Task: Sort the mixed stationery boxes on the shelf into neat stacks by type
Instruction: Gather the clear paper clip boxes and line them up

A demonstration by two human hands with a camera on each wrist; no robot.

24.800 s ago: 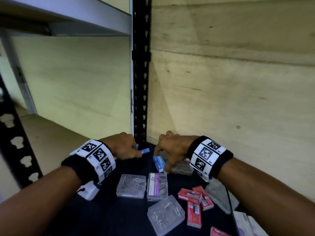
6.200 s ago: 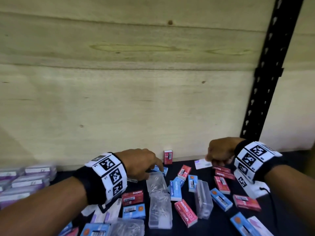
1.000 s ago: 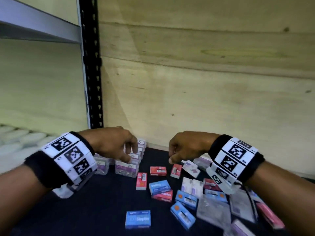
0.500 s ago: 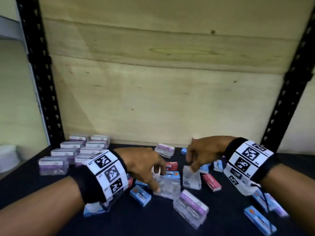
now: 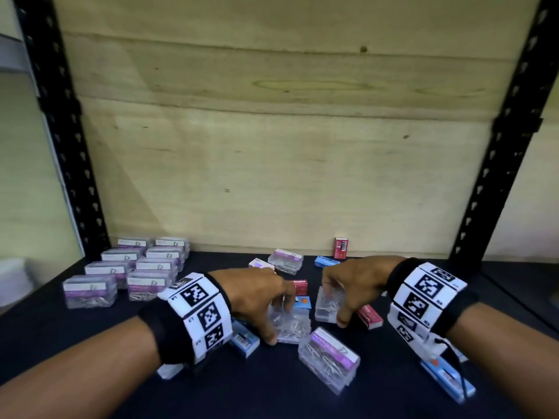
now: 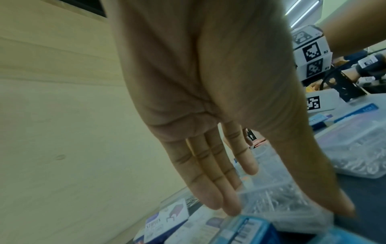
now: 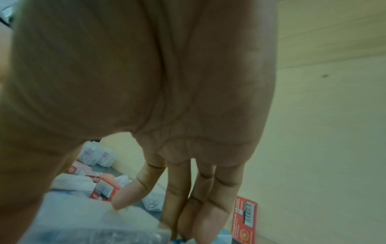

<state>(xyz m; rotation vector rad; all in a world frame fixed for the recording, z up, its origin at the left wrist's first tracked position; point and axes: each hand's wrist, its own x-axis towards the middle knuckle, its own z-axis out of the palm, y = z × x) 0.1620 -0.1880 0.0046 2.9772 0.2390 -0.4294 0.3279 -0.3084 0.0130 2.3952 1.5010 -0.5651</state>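
My left hand (image 5: 273, 320) pinches a clear box of paper clips (image 5: 295, 326) that lies on the dark shelf (image 5: 90, 343), thumb on its near side and fingers on its far side. In the left wrist view the same clear box (image 6: 271, 203) sits between the fingers (image 6: 225, 206) and the thumb. My right hand (image 5: 335, 302) grips a second clear box (image 5: 326, 305) just to the right, which shows blurred in the right wrist view (image 7: 87, 221). Stacks of purple-labelled clear boxes (image 5: 136, 269) stand in rows at the back left.
A purple-labelled clear box (image 5: 329, 355) lies in front of my hands. Red staple boxes (image 5: 369, 316), blue boxes (image 5: 245, 340) and another clear box (image 5: 286, 260) lie scattered around. One red box (image 5: 341, 247) stands against the plywood back wall. Black uprights (image 5: 496, 176) frame the bay.
One second ago my hands were by the stacks at the left. They have since moved right to the loose pile and closed round two clear boxes.
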